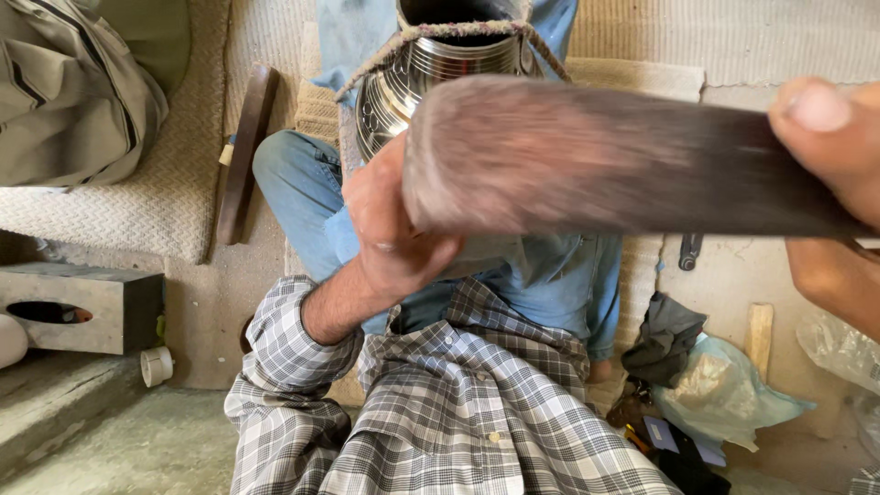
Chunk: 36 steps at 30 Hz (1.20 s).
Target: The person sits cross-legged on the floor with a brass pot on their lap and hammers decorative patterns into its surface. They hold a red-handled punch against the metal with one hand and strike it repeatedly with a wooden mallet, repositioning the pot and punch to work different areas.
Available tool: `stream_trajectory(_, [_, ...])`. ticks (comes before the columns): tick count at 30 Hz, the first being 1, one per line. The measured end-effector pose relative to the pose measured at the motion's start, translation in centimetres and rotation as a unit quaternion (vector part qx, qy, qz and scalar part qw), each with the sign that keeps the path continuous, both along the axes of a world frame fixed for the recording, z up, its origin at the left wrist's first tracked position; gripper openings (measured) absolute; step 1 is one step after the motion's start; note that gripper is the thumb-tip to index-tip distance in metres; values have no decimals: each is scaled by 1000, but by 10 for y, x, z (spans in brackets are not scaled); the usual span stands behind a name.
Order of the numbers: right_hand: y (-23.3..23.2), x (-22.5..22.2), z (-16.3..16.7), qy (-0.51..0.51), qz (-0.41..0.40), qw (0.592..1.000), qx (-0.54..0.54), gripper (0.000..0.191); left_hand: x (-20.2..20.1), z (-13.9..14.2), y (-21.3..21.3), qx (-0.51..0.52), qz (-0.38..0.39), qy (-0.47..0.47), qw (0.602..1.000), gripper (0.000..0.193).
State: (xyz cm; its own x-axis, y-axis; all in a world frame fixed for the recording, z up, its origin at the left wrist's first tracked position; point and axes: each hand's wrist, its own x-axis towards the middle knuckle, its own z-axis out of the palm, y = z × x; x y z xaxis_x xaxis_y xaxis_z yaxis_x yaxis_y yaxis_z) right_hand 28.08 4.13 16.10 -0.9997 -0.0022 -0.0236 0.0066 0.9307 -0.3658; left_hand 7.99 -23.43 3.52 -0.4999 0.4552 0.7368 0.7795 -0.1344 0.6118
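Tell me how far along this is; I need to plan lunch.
Done: the vessel already shines, ringed with grooves. In hand: left hand and right hand hold a dark blurred tool before it. What is left cannot be judged; the tool hides much of it.

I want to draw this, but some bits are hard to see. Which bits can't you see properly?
- Flat dark tool, head view: blurred, too close to the camera.
- Shiny metal vessel: top cut off by the edge, front hidden behind the tool.
- Right hand: cut off at the right edge.
- Left hand: fingers hidden behind the tool.
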Motion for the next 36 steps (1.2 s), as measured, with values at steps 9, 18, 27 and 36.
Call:
stream_trajectory(9, [-10,5,0,-19,-9,999,-28,69,-1,-10,3,2,-18,-29,999,53])
stream_trajectory(18, [-1,31,-21,51,-15,999,11,73,-9,18,-5,-134,-104,13,985,47])
stream_trajectory(27, [-22,72,-97,166,-50,980,102,77,-12,20,8,-179,-208,123,954,51])
stream_trajectory(36, [-54,119,-185,299,-209,911,-192,48,-17,22,16,-250,-340,155,893,78])
